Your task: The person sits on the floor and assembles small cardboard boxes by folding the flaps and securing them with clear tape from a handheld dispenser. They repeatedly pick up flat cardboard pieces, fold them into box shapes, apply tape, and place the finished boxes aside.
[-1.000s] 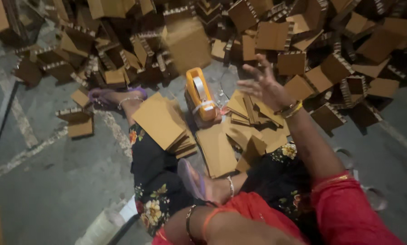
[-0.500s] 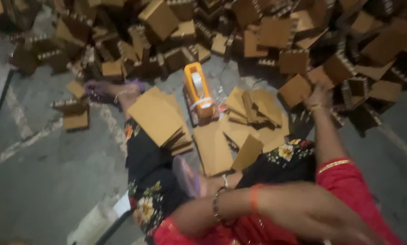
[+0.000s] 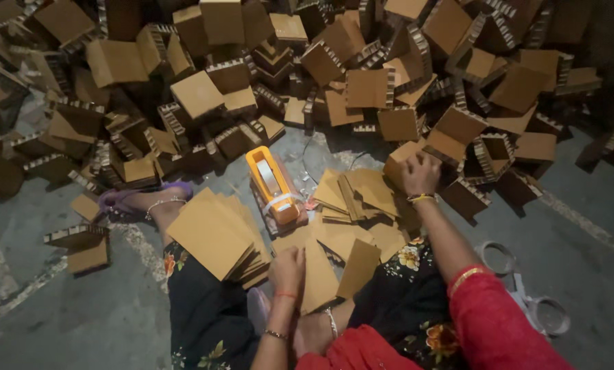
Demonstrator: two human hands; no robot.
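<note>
**Right hand now on a box at the pile's edge; left hand down on the flat sheets**

Compared with a second ago, the right hand (image 3: pixel 420 175) is no longer spread open in the air — it has reached forward and closed over a brown cardboard box (image 3: pixel 404 156) at the near edge of the box heap (image 3: pixel 204 96). The grip looks secure, though the fingertips are hidden behind the box. The left hand (image 3: pixel 287 268), earlier tucked low, now rests fingers curled on a flat cardboard sheet (image 3: pixel 318 274) in the lap; whether it pinches the sheet I cannot tell. Judgement: one box is being drawn out while the sheet is readied. The orange tape dispenser (image 3: pixel 271 183) stands untouched between the two sheet stacks (image 3: pixel 211 236).
</note>
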